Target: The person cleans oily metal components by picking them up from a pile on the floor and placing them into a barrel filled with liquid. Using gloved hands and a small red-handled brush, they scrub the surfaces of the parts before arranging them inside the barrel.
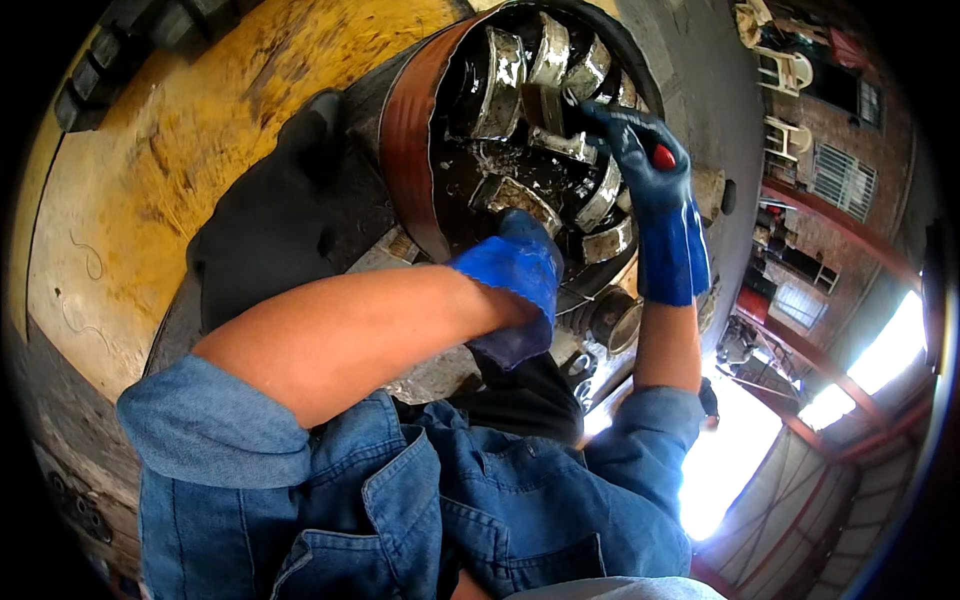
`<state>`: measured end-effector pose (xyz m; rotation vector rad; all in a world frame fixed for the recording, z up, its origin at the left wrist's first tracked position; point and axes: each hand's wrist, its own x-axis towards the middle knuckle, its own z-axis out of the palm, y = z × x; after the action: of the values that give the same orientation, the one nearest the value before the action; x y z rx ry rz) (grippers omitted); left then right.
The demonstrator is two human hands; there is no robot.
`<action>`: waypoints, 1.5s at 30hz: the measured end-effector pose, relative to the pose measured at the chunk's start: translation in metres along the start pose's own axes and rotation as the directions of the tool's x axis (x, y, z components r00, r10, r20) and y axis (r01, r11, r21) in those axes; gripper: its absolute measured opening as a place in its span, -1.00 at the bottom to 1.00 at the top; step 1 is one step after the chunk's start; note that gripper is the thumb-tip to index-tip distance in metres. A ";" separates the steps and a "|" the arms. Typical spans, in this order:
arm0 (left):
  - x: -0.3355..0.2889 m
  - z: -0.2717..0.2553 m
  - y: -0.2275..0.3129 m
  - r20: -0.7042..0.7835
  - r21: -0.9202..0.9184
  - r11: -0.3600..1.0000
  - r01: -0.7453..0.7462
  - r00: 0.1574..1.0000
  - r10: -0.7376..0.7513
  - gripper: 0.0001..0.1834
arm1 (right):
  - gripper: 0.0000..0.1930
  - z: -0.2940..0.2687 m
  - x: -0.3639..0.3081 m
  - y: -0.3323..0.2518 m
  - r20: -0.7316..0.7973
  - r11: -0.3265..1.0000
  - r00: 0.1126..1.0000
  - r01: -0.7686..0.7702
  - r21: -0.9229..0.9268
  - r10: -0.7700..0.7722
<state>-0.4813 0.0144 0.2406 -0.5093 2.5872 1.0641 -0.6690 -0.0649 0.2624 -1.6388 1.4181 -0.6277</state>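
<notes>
A wide round drum [405, 130] with a reddish-orange wall stands before me, holding dark, shiny liquid and several wet, curved metal pieces [500, 85]. My left hand [525, 240], in a blue rubber glove, is at the near side inside the drum. It is closed at the edge of a tilted curved metal piece [518, 198]; its fingertips are partly hidden. Over the right side of the drum, my gloved right hand [645, 150] grips what looks like a brush [663, 157]. Its red handle end shows at the palm, and its brown head lies among the pieces.
A worn yellow sheet [220, 130] spreads to the left, with dark blocks [105, 65] at its far corner. Black material [270, 220] lies beside the drum. Round metal parts [615, 322] sit close to its near right side. White chairs [785, 72] stand farther off at right.
</notes>
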 end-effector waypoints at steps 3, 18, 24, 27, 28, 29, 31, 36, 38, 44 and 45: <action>-0.030 -0.024 -0.005 0.057 0.010 0.997 -0.073 0.996 0.072 -0.48 | -0.71 0.030 0.015 -0.013 -0.013 0.999 1.000 0.020 0.049 -0.020; -0.028 0.002 -0.005 -0.108 0.063 0.996 -0.062 0.992 0.069 -0.51 | -0.69 0.024 0.009 -0.038 0.472 0.969 0.878 0.179 -0.167 -0.081; -0.014 -0.001 -0.004 -0.086 0.092 0.994 -0.060 0.994 0.068 -0.55 | -0.74 0.008 0.086 -0.035 0.351 0.980 0.921 -0.120 -0.162 0.171; -0.038 -0.009 -0.008 -0.099 0.070 0.991 -0.116 0.988 0.122 -0.60 | -0.73 -0.005 0.122 -0.021 0.222 0.984 0.961 -0.152 -0.089 0.168; -0.029 0.002 -0.008 -0.140 0.063 0.996 -0.056 0.988 0.064 -0.64 | -0.72 0.004 0.131 -0.037 0.146 0.974 0.963 -0.226 -0.016 0.226; -0.007 0.018 -0.003 -0.168 0.072 0.996 -0.045 0.984 0.057 -0.67 | -0.73 -0.002 0.124 -0.051 0.036 0.958 0.957 -0.286 -0.031 0.287; 0.006 0.025 -0.004 -0.178 0.045 0.998 0.047 0.983 -0.038 -0.70 | -0.70 -0.001 0.147 -0.041 -0.009 0.967 0.981 -0.194 -0.168 0.195; 0.023 0.022 0.002 -0.085 0.045 0.998 0.046 0.995 -0.042 -0.70 | -0.61 -0.043 0.143 0.027 -0.153 0.920 0.968 -0.131 0.368 0.199; 0.016 0.016 -0.004 -0.071 0.051 0.998 0.045 0.997 -0.042 -0.68 | -0.66 -0.019 0.130 0.019 -0.236 0.922 0.942 -0.143 0.360 0.239; 0.003 0.005 -0.008 -0.071 0.102 0.995 -0.015 0.997 0.022 -0.62 | -0.63 0.001 0.067 0.018 -0.370 0.871 0.822 -0.276 0.407 0.433; 0.005 0.007 -0.008 -0.072 0.098 0.995 -0.007 0.997 0.014 -0.63 | -0.62 0.001 0.051 0.016 -0.338 0.895 0.856 -0.270 0.355 0.392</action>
<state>-0.4809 0.0131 0.2286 -0.5201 2.6929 0.9326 -0.6652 -0.1140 0.2403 -1.0223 1.7562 -0.9569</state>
